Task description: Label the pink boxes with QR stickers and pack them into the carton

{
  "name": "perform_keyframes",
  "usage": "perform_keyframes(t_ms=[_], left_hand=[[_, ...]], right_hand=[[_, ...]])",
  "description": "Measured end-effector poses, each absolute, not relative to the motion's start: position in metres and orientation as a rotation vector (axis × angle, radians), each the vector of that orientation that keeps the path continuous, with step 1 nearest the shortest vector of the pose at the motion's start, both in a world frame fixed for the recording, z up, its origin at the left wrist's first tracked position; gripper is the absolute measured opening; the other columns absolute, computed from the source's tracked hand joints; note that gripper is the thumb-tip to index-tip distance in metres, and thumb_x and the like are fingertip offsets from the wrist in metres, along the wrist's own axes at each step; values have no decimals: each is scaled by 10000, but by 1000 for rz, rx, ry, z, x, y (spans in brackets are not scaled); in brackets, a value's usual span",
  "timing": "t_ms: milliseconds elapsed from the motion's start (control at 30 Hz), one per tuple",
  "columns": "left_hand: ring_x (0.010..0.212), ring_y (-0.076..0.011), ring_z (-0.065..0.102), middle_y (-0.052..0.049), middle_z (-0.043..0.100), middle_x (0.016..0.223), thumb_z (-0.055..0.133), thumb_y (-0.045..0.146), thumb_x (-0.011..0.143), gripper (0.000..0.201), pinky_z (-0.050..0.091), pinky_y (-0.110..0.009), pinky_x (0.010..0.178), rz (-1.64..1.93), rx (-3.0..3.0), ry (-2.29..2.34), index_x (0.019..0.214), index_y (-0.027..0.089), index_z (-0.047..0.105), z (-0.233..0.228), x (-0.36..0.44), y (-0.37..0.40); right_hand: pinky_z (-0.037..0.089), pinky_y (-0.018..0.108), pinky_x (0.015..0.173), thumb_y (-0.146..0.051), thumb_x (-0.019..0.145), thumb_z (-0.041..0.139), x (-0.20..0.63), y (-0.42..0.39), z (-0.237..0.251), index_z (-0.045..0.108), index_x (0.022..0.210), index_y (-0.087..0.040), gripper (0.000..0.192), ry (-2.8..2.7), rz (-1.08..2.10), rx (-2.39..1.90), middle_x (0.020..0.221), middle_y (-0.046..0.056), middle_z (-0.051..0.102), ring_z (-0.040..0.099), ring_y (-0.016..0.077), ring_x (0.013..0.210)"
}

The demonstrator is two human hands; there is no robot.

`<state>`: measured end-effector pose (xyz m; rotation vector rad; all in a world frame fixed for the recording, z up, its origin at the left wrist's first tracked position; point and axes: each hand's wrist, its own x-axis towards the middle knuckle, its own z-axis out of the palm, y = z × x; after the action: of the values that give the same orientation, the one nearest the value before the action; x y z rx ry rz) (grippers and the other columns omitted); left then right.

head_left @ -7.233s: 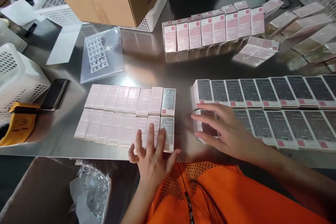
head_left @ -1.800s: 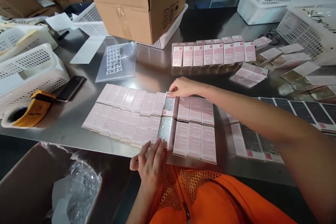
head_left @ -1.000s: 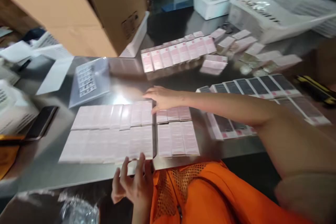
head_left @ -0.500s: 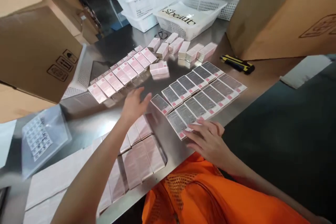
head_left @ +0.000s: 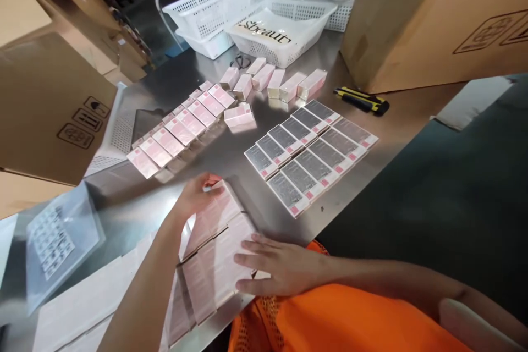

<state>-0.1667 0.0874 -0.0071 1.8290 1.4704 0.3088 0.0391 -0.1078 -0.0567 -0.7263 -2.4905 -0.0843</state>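
Observation:
A small group of flat pink boxes (head_left: 214, 242) lies in two rows near the front edge of the steel table (head_left: 231, 154). My left hand (head_left: 193, 198) curls over the far end of this group, fingers bent on the box edges. My right hand (head_left: 280, 267) lies flat on the near end, fingers spread. To the left, a larger block of the same pink boxes (head_left: 82, 302) lies flat. To the right lies a two-row grid of boxes with dark printed faces (head_left: 309, 154); neither hand touches it.
A row of upright pink boxes (head_left: 177, 132) and several loose boxes (head_left: 272, 80) lie further back. White baskets (head_left: 268, 27) stand at the far end. Cardboard cartons stand left (head_left: 49, 104) and right (head_left: 433, 16). A yellow-black knife (head_left: 363, 100) and a clear bag of labels (head_left: 53, 236) lie on the table.
My right hand left the dark-faced boxes and came down on the near end of the pink group. My left hand drew back onto its far end. The view swung right.

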Motion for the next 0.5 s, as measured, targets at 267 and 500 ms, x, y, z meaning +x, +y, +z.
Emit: perform_keyframes(t_ms=[267,500], left_hand=[[1117,-258,661,-105,727,1180,676,513,801,463,480,-365,970,496,1806,1458,1139,198,689,-13,-121,124],[813,-214,655,-4,656,685,783,481,775,345,496,-418,887,324,1842,1359,696,163,679,-29,-36,146]], right_hand=[[281,522,1209,-209,981,574,104,-114,-52,619,1333,-239,356,-2224,-38,-1198,1321,83,635,395,268,1430],[153,570,1194,-161,952,616,139,-108,-57,652,1251,-300,331,-2250,-358,-1518,1356,37,634,381,294,1428]])
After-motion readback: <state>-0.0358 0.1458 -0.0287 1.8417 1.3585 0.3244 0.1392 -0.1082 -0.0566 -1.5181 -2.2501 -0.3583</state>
